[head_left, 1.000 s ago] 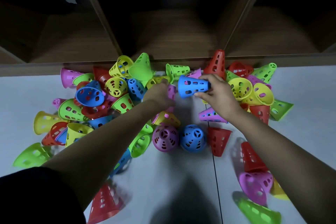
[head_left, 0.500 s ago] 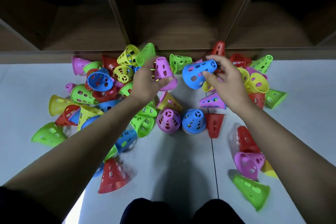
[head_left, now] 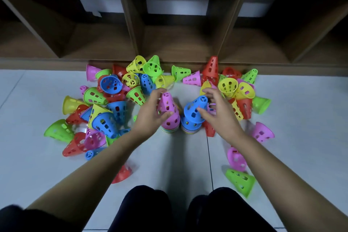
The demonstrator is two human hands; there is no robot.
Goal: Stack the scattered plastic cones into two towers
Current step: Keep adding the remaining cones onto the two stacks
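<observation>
Cones in pink, blue, green, yellow and red lie tumbled over the pale tiled floor [head_left: 28, 156] against the foot of a dark wooden shelf unit [head_left: 169, 43]; two short towers stand side by side in the middle, just apart. Topmost on the left tower is a pink cone [head_left: 168, 111], on the right a blue cone [head_left: 194, 112], the blue one leaning a little; below each, only thin striped rims of the cones underneath show, so their number cannot be told. Left hand [head_left: 150, 113] wraps the pink cone, thumb across its front and fingers round the far side, hiding much of it; right hand [head_left: 219, 113] has fingers spread, thumb against the blue cone's side and fingertips near its top, though whether it truly grips I cannot tell. Behind the right hand a red cone [head_left: 210, 128] and a pink one are half hidden; the left forearm covers part of a red cone [head_left: 122, 174] near the knees; a green cone [head_left: 241, 181] at lower right is blurred; dark trouser knees [head_left: 146, 203] are cut off by the bottom edge.
</observation>
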